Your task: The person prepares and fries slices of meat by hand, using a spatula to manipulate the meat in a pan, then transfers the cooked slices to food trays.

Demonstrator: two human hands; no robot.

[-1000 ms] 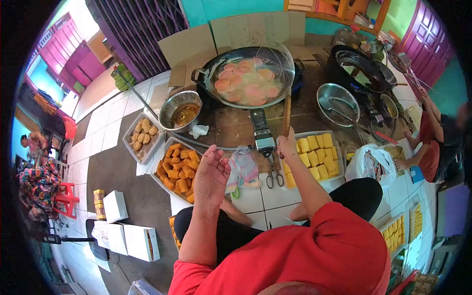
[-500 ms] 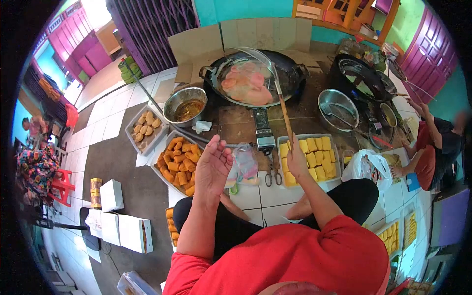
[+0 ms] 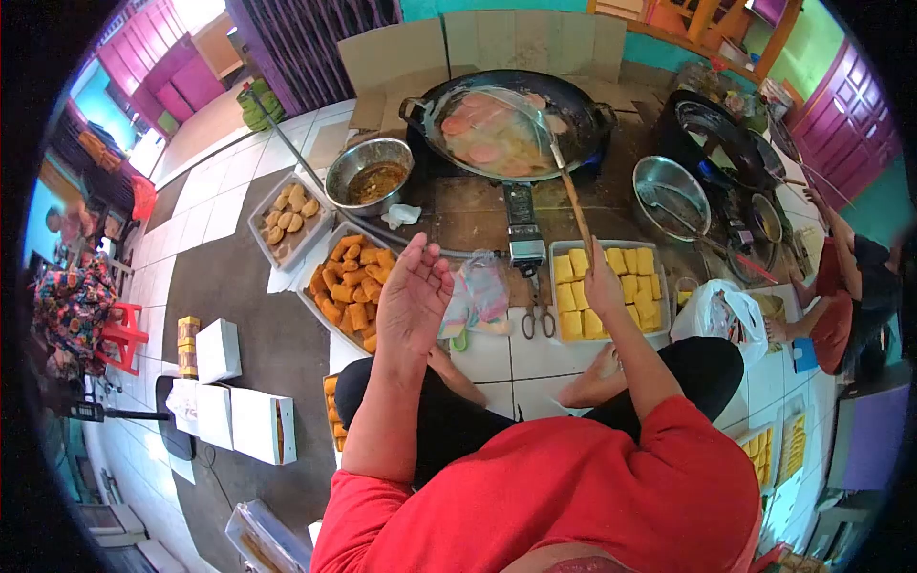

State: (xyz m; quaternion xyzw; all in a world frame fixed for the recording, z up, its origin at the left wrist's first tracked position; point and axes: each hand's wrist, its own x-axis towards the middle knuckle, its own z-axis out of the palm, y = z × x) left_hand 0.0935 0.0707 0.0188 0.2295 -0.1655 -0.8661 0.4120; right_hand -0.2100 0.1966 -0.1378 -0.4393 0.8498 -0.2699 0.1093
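My right hand is closed round the wooden handle of a long skimmer. The skimmer's wire head lies low over a large black wok, among pinkish pieces in bubbling oil. My left hand is raised, palm up with its fingers apart and slightly curled, holding nothing. Below and left of it is a tray of browned rolls. Yellow blocks fill a plastic tray beneath my right forearm.
A metal bowl of brown sauce and a tray of round pieces stand left of the wok. Right of it are a steel bowl, a second black wok and a white bag. Another person sits at the far right.
The skimmer's head has dropped from above the wok's rim to the oil, and its handle has shifted right with my right hand. My left hand remains raised. The view has shifted slightly.
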